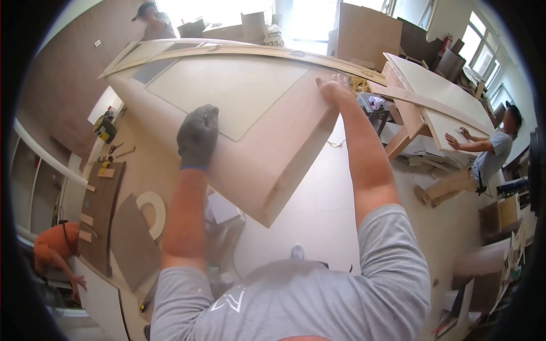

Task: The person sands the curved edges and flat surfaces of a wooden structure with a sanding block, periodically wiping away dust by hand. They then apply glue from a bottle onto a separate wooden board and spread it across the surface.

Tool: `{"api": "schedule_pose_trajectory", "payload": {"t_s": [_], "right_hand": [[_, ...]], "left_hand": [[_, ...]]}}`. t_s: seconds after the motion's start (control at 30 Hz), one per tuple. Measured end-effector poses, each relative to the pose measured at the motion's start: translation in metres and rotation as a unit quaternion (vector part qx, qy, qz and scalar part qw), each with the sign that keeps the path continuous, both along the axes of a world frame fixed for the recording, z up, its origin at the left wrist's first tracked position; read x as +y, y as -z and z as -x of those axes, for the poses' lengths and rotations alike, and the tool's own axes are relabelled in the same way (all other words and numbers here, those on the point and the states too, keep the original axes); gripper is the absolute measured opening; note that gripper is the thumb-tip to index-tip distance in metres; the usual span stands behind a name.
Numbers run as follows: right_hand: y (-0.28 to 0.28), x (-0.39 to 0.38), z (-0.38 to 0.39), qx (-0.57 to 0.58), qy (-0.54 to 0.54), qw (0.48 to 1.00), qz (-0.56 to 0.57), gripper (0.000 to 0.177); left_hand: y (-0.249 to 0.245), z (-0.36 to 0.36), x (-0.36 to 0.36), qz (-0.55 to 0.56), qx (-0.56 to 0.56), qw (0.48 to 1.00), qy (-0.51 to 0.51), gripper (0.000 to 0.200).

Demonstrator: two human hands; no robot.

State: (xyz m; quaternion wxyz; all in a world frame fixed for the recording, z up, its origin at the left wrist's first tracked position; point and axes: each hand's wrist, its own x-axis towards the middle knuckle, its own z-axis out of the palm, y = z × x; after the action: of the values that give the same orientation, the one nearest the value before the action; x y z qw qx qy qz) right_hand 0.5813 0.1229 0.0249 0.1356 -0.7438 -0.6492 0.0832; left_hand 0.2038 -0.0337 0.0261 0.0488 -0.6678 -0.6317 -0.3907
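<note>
A large pale wooden panel (256, 165), thick at its edge and with a lighter rectangular inset (227, 91), lies tilted before me, one corner pointing toward my body. My left hand (198, 136), in a dark grey glove, is closed at the panel's left part, its fingers bunched; whether it grips anything there is hidden. Bare, my right hand (335, 88) holds the panel's right edge near the far corner, fingers over the edge. Behind the panel runs a long wooden strip (239, 50) with metal fittings on it.
A person in orange (57, 250) bends at the lower left. Another person (495, 153) works at a white board (438, 102) on the right; a third (153, 23) is at the back left. Brown boards (102, 216), scissors (115, 148) and tape lie on the left.
</note>
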Motion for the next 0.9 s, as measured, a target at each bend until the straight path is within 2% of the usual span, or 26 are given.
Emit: {"api": "schedule_pose_trajectory", "payload": {"t_s": [0.07, 0.17, 0.23, 0.3, 0.4, 0.5, 0.57, 0.67, 0.73, 0.77, 0.83, 0.9], "right_hand": [[0.002, -0.011, 0.006, -0.015, -0.018, 1.000, -0.016, 0.089], [0.006, -0.050, 0.010, 0.023, -0.069, 0.997, -0.030, 0.091], [0.002, -0.046, -0.004, -0.100, -0.097, 0.990, -0.032, 0.091], [0.006, 0.001, -0.016, 0.064, -0.038, 0.996, -0.038, 0.091], [0.017, 0.046, -0.022, 0.017, -0.026, 0.999, -0.021, 0.092], [0.023, 0.008, -0.014, -0.107, -0.090, 0.990, -0.022, 0.069], [0.021, -0.004, -0.020, -0.057, -0.113, 0.989, -0.078, 0.085], [0.011, -0.004, -0.033, 0.008, -0.121, 0.990, -0.077, 0.092], [0.005, 0.016, -0.018, -0.008, -0.050, 0.996, -0.072, 0.091], [0.014, 0.012, -0.019, -0.041, -0.051, 0.996, -0.065, 0.089], [-0.009, -0.066, 0.014, -0.008, -0.105, 0.993, -0.044, 0.087], [-0.001, -0.103, 0.021, 0.012, -0.157, 0.987, -0.034, 0.086]], "left_hand": [[0.006, 0.007, 0.002, -0.026, -0.007, 1.000, 0.001, 0.040], [0.007, 0.003, 0.002, -0.038, -0.032, 0.999, -0.004, 0.038], [-0.001, -0.004, -0.006, -0.013, -0.047, 0.999, -0.022, 0.037], [0.002, -0.003, -0.005, -0.030, -0.033, 0.999, -0.025, 0.036], [0.001, -0.003, -0.003, -0.046, -0.022, 0.998, -0.032, 0.036], [0.006, -0.001, -0.003, -0.065, -0.024, 0.997, -0.033, 0.036], [0.006, -0.003, -0.002, -0.058, -0.028, 0.997, -0.043, 0.036], [-0.002, -0.009, -0.003, -0.025, -0.033, 0.998, -0.055, 0.037], [0.000, -0.008, -0.003, -0.035, -0.054, 0.997, -0.047, 0.037], [0.001, -0.007, -0.002, -0.038, -0.053, 0.997, -0.044, 0.038], [0.002, -0.004, -0.001, -0.045, -0.054, 0.997, -0.040, 0.038], [0.004, -0.007, -0.005, -0.045, -0.039, 0.997, -0.053, 0.038]]}}
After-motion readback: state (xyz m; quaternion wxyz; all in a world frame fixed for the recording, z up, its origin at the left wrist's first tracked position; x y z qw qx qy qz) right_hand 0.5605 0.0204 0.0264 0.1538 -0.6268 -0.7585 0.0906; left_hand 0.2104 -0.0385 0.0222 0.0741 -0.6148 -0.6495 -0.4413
